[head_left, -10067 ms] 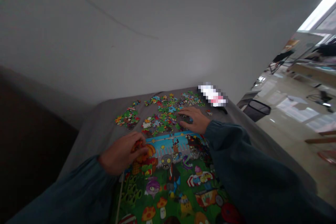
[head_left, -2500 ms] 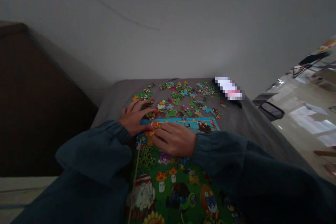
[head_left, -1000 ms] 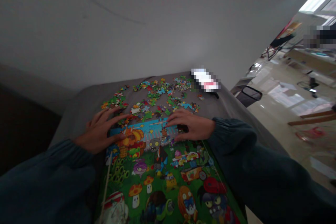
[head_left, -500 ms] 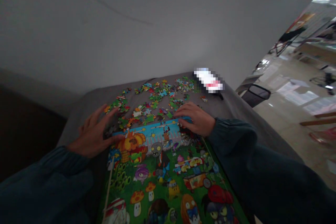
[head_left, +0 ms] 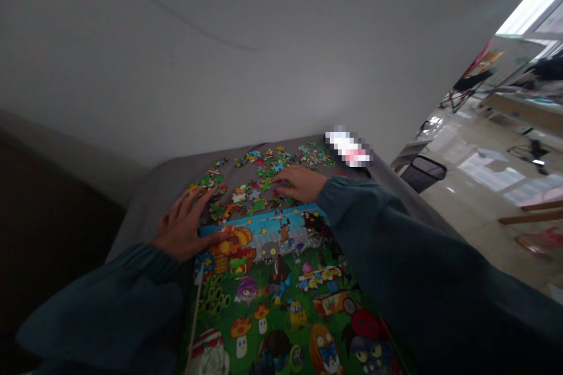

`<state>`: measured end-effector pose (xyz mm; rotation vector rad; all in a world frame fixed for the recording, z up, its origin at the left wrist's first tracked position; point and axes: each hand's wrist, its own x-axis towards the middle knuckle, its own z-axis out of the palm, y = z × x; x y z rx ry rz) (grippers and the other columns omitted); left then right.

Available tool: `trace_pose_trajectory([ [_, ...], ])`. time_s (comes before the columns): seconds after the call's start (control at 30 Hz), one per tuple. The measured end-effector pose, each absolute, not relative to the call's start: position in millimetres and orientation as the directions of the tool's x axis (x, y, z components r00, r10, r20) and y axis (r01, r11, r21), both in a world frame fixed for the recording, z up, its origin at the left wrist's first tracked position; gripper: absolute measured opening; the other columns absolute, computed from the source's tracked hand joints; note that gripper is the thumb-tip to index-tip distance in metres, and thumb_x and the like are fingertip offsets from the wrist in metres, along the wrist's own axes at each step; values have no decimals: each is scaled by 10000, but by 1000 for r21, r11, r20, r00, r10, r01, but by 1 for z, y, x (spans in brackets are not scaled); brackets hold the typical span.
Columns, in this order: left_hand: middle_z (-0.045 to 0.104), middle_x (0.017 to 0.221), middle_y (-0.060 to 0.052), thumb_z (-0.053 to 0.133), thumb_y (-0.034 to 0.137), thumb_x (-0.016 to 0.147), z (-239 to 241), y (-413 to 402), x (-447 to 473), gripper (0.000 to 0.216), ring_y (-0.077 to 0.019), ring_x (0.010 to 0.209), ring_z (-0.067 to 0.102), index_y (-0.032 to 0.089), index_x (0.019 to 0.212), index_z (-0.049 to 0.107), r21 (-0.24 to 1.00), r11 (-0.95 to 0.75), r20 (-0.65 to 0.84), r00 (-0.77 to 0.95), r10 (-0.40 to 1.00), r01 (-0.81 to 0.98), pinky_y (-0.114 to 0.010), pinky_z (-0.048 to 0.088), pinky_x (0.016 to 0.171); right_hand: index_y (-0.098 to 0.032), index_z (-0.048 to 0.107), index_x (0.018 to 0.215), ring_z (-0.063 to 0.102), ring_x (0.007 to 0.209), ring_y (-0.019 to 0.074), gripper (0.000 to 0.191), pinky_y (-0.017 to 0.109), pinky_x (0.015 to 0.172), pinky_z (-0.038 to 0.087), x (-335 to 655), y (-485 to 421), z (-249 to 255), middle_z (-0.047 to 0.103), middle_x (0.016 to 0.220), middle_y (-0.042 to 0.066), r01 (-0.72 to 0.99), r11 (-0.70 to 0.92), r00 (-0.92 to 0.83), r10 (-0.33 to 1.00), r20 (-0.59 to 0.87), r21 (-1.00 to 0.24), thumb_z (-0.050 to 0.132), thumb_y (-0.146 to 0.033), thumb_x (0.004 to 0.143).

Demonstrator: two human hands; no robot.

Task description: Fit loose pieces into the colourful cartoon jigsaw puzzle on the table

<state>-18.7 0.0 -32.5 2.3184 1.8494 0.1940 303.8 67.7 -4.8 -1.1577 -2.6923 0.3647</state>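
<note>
The large, mostly assembled cartoon jigsaw puzzle with green lawn and blue sky strip lies under and behind both hands, only its far edge unfinished. The left hand rests flat, fingers spread, on its far left corner. Ahead, the right hand, fingers loosely spread, touches scattered loose colourful cardboard pieces on the grey cloth-covered table; many remain unplaced
</note>
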Motion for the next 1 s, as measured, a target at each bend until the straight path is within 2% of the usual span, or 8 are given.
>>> trace_pose_trajectory([
  [0.13, 246, 1676, -124, 532, 728, 808, -33, 0, -18, 973, -402, 1539, 162, 296, 1624, 226, 230, -221, -2, 228, 974, 948, -658, 255, 1125, -81, 664, 1295, 600, 1213, 284, 388, 434, 1094, 418, 275, 88, -1, 645, 1288, 209, 732, 642, -659, 752, 3, -225, 675, -244, 943],
  [0.33, 247, 1677, -111, 590, 751, 761, -34, 0, -18, 1038, -408, 1542, 139, 324, 1626, 207, 241, -214, -11, 223, 975, 947, -639, 232, 1141, -135, 730, 1162, 581, 1158, 291, 325, 458, 1040, 423, 265, 99, -8, 639, 1218, 184, 771, 583, -602, 799, 5, -257, 787, -215, 853],
  [0.53, 261, 1672, -106, 622, 709, 771, -36, 0, -17, 1009, -406, 1539, 142, 321, 1620, 238, 251, -232, 16, 235, 972, 940, -618, 208, 1160, -108, 705, 1071, 643, 885, 155, 163, 304, 845, 491, 275, 78, 2, 729, 974, 86, 670, 570, -633, 773, 37, -476, 605, -87, 944],
  [0.67, 265, 1669, -111, 603, 720, 773, -40, 3, -19, 1003, -402, 1540, 142, 313, 1618, 248, 232, -232, 21, 233, 972, 945, -644, 212, 1154, -161, 728, 1071, 672, 872, 160, 172, 335, 837, 527, 309, 54, 6, 753, 966, 58, 586, 511, -591, 801, 99, -629, 610, -176, 947],
  [0.73, 264, 1670, -109, 585, 724, 785, -38, 3, -19, 986, -403, 1542, 142, 320, 1618, 244, 227, -239, 14, 242, 970, 944, -651, 218, 1152, -165, 724, 1043, 685, 849, 161, 154, 347, 827, 554, 330, 44, 0, 750, 946, 52, 542, 408, -501, 859, 107, -735, 631, -203, 927],
  [0.83, 266, 1671, -107, 578, 725, 793, -33, 2, -18, 975, -439, 1534, 151, 322, 1617, 246, 215, -237, -16, 246, 969, 947, -675, 250, 1130, -172, 685, 1076, 684, 708, 139, 178, 319, 702, 590, 356, 32, -14, 710, 842, 17, 417, 167, -361, 933, 5, -894, 634, -220, 912],
  [0.9, 265, 1672, -112, 558, 697, 830, -31, 1, -17, 925, -453, 1532, 152, 310, 1614, 257, 193, -240, -22, 249, 968, 951, -691, 269, 1114, -182, 656, 1140, 688, 664, 128, 245, 308, 670, 597, 364, 25, -21, 680, 826, -7, 332, 71, -339, 939, -49, -940, 643, -204, 897],
  [1.0, 267, 1674, -105, 520, 670, 878, -31, 0, -18, 848, -438, 1535, 158, 328, 1610, 263, 152, -266, -2, 269, 963, 952, -693, 282, 1107, -196, 661, 1150, 703, 681, 123, 266, 308, 698, 605, 361, 15, -21, 673, 858, -14, 265, 49, -405, 912, -65, -963, 659, -202, 884],
])
